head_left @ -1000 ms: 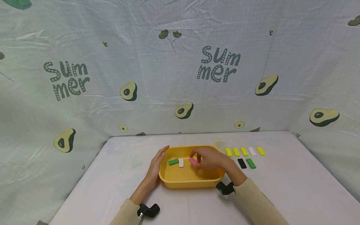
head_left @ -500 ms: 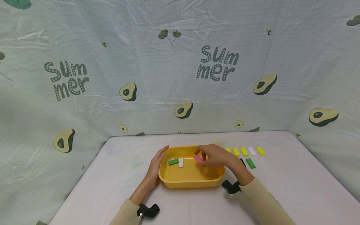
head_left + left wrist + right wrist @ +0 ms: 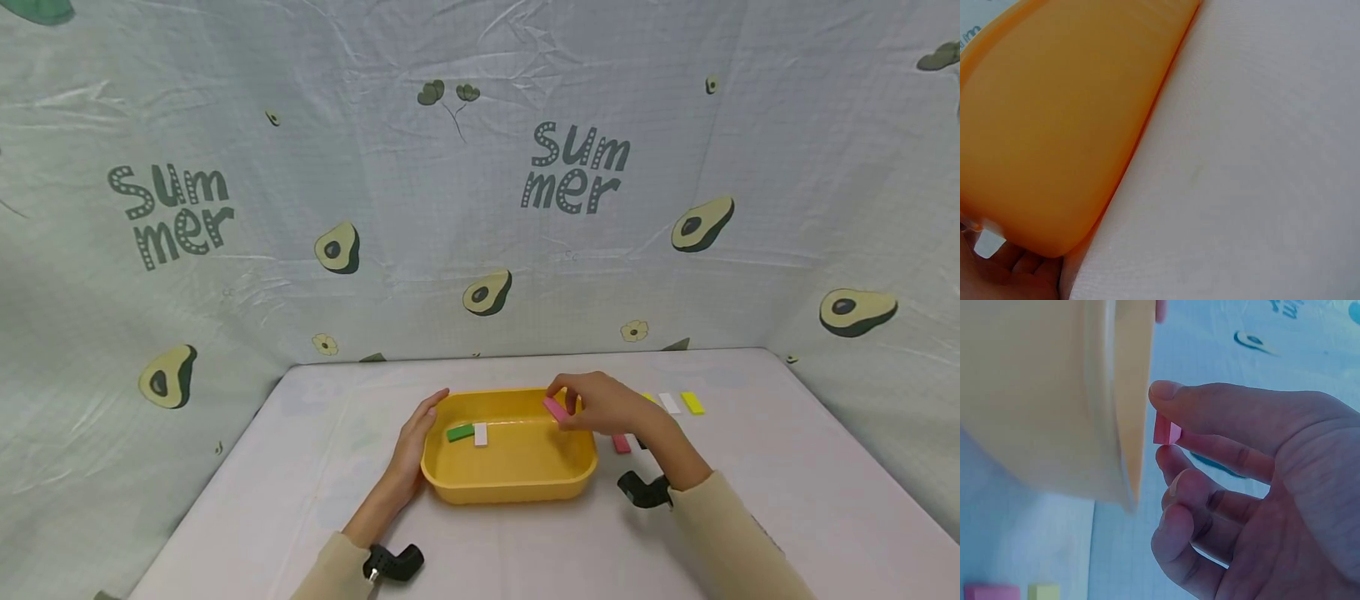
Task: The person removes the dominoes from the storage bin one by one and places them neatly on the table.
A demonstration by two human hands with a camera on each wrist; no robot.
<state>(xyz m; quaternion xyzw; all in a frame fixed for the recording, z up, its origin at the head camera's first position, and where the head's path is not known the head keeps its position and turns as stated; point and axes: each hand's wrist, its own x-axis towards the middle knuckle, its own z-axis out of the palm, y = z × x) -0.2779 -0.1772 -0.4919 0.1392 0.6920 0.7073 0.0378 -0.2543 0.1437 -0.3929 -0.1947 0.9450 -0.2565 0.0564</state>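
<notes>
My right hand pinches a pink block between thumb and fingers, raised at the right rim of a yellow plastic basin. In the right wrist view the thumb covers part of that pink block, just outside the pale-looking basin wall. Along the basin's left side rests my left hand, its fingers laid against the outer wall. The left wrist view shows only some of these fingers at the basin's corner. Inside the basin lie a green block and a white block, touching or nearly so.
Right of the basin, on the white-covered table, lie a white block, a yellow block and a darker pink block. My right hand and forearm hide others there. A printed sheet hangs behind the table.
My right hand has lifted the pink block from inside the basin and carried it rightward to the rim. It now covers several blocks on the right. The left hand stays in place.
</notes>
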